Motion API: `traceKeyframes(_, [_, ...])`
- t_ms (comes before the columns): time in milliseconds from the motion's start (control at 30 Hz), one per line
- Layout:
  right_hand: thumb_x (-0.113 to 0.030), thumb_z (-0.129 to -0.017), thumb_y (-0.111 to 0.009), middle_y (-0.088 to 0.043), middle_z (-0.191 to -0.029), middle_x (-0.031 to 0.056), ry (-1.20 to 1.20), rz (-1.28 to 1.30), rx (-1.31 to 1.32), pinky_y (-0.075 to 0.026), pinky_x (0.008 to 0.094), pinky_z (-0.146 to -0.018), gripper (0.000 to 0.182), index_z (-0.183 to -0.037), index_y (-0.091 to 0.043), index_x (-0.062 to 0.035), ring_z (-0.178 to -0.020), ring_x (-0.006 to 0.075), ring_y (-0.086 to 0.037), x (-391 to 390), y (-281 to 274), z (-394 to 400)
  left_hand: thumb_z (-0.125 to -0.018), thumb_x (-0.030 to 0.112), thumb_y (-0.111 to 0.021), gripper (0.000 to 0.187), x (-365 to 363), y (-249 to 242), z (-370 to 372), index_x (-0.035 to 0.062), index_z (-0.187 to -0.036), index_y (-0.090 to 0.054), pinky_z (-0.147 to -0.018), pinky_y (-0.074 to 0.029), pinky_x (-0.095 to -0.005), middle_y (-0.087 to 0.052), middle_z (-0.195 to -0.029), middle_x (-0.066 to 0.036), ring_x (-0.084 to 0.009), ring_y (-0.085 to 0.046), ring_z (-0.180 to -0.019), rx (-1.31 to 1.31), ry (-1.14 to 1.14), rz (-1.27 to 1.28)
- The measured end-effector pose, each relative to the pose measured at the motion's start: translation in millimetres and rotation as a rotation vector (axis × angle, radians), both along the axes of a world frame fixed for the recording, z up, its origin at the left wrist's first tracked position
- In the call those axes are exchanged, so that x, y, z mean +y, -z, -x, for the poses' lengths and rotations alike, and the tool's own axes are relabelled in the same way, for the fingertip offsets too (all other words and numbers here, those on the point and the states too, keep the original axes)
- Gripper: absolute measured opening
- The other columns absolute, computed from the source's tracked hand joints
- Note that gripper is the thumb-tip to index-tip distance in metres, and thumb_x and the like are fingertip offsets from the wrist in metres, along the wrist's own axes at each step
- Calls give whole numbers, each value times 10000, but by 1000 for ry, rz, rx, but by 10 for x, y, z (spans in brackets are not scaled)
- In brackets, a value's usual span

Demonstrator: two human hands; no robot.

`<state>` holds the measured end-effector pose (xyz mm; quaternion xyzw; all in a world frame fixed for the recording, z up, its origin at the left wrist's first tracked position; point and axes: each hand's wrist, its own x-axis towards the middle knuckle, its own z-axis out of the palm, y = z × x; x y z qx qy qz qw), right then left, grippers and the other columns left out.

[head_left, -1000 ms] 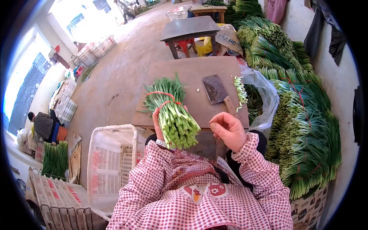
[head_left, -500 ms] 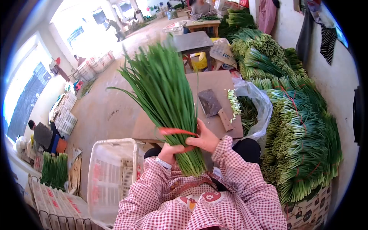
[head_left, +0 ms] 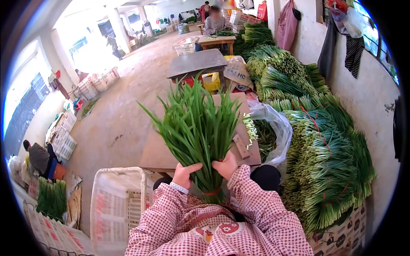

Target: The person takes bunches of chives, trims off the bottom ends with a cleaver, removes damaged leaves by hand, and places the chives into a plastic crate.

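Upright before my body stands a thick bunch of garlic chives (head_left: pixel 196 128), its leaf tips fanned out away from me. My left hand (head_left: pixel 187 174) grips its left side and my right hand (head_left: pixel 225 166) grips the right, thumbs on the leaves. Below both hands, a red band (head_left: pixel 212 192) circles the pale stem ends near my lap. Behind the bunch, the wooden handle of a knife (head_left: pixel 241 146) shows on the brown board table (head_left: pixel 156 149); leaves hide the blade. Trimmed stem ends (head_left: pixel 251 130) lie on the board's right side.
At my left stands a white plastic crate (head_left: pixel 97 200). Large stacks of chives (head_left: pixel 329 153) fill the right side, beside a clear plastic bag (head_left: pixel 282 132). A dark table (head_left: pixel 196 62) is ahead. One person (head_left: pixel 215 23) sits farther back, another (head_left: pixel 39 157) at far left.
The band, earlier a loose-looking red strip at my hands, now encircles the bunch below them. Both hands have shifted up onto the leaves and apart, and the bunch is lower and more upright.
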<state>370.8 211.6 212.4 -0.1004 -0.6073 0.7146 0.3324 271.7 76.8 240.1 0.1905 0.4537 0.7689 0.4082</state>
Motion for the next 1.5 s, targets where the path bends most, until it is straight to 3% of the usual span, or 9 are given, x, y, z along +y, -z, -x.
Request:
traceKeyframes(233, [164, -700, -531, -639, -968, 97, -126, 571, 7, -519, 352, -717, 414, -1070, -574, -17, -833, 221, -627, 260, 154, -261, -791, 10, -634, 353, -171, 366, 139, 33, -1137, -569, -817, -513, -395, -625, -1063, -91, -234, -611, -945, -239, 3, -57])
traceKeyframes(533, [-205, -821, -687, -518, -1243, 88, -362, 523, 61, -442, 363, -901, 578, -1302, -416, -32, -1060, 178, -532, 460, 204, -378, -835, 236, -674, 438, -11, 358, 175, 82, -1215, -518, -836, -506, -401, -600, -1139, -56, -219, -594, -993, -346, -84, -72])
traceKeyframes(667, [-144, -829, -654, -578, -941, 55, 202, 141, -318, -475, 254, -724, 382, -1162, -511, -21, -819, 105, -555, 456, 331, -612, -837, 267, -673, 427, 15, 276, 257, 65, -1189, -541, -859, -503, -419, -616, -1119, -71, -230, -604, -985, -356, -114, -58])
traceKeyframes(833, [4, -836, -580, -528, -705, 3, 137, -500, -65, -391, 199, -515, 258, -1091, -552, -23, -592, 55, -472, 249, -500, -568, -862, 266, -640, 408, 88, 229, 193, 45, -1188, -533, -869, -506, -413, -620, -1112, -89, -231, -608, -993, -296, -66, -14])
traceKeyframes(967, [-128, -840, -602, -599, -792, 128, 151, -1093, -238, -498, 360, -599, 273, -1092, -558, -31, -632, 281, -588, 320, -1004, -343, -850, 204, -649, 406, 170, 130, 55, 44, -1201, -521, -834, -514, -397, -609, -1116, -96, -224, -611, -969, -296, -36, -42])
traceKeyframes(1200, [-188, -837, -601, -599, -810, 155, 28, -1232, -294, -497, 411, -641, 218, -994, -569, -40, -716, 352, -589, 576, -875, -244, -851, 189, -646, 414, 147, 114, 13, 44, -1214, -509, -853, -501, -377, -602, -1128, -88, -214, -602, -986, -252, -28, -6])
traceKeyframes(1300, [-192, -849, -612, -594, -720, 76, 79, -1292, -209, -475, 348, -509, 144, -913, -588, -64, -574, 256, -593, 561, -836, -251, -852, 184, -644, 416, 152, 117, 28, 45, -1219, -507, -850, -500, -374, -603, -1127, -86, -214, -601, -984, -247, -21, -21])
traceKeyframes(1400, [-175, -915, -566, -467, -689, -67, 10, 26, -289, -359, 188, -430, 106, -909, -556, -70, -533, 27, -433, 565, -963, -247, -853, 178, -642, 412, 156, 54, -11, 45, -1219, -505, -844, -500, -379, -603, -1120, -81, -217, -600, -977, -255, -4, -13])
traceKeyframes(1500, [-162, -917, -549, -502, -679, -13, 9, -135, -144, -387, 210, -433, 128, -965, -540, -44, -526, 61, -482, 603, -1288, -274, -852, 169, -641, 413, 167, 91, -44, 41, -1219, -503, -843, -500, -382, -601, -1116, -84, -218, -601, -971, -264, 8, 5])
